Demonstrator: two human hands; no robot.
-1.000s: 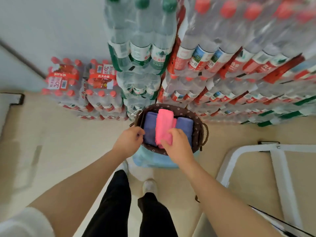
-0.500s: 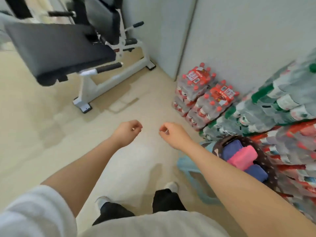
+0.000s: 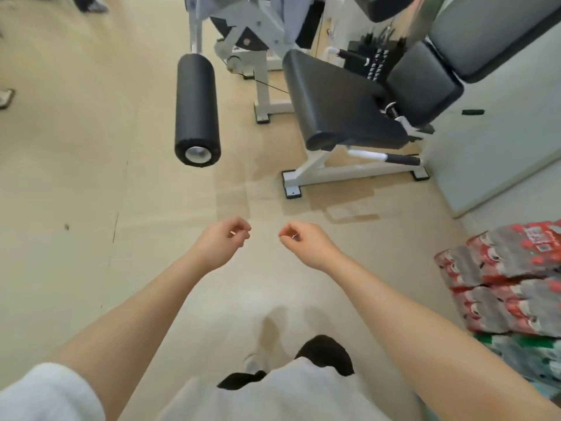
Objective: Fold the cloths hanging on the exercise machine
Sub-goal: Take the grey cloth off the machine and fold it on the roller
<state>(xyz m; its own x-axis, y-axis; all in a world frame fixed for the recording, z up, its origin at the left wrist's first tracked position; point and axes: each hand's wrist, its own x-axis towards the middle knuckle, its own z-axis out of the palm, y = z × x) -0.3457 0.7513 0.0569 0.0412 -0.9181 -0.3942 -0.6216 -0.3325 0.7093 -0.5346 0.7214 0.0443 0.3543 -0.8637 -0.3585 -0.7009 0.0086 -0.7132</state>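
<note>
The exercise machine stands ahead: a white frame (image 3: 349, 170), a black seat (image 3: 340, 98) and a black roller pad (image 3: 197, 107) jutting toward me. Near the top edge something pale blue-grey, seemingly a cloth (image 3: 292, 16), hangs on the frame; most of it is cut off. My left hand (image 3: 224, 241) and my right hand (image 3: 303, 243) hover side by side over the beige floor, well short of the machine. Both have loosely curled fingers and hold nothing.
Shrink-wrapped packs of water bottles (image 3: 510, 281) are stacked at the right edge. A pale wall panel (image 3: 501, 153) runs behind the machine on the right. Open beige floor (image 3: 76, 177) spreads to the left. My legs and a shoe (image 3: 324, 354) show below.
A second ago both hands were at the basket, the right on a pink folded cloth. They let go, and the view has swung left from the basket to the machine.
</note>
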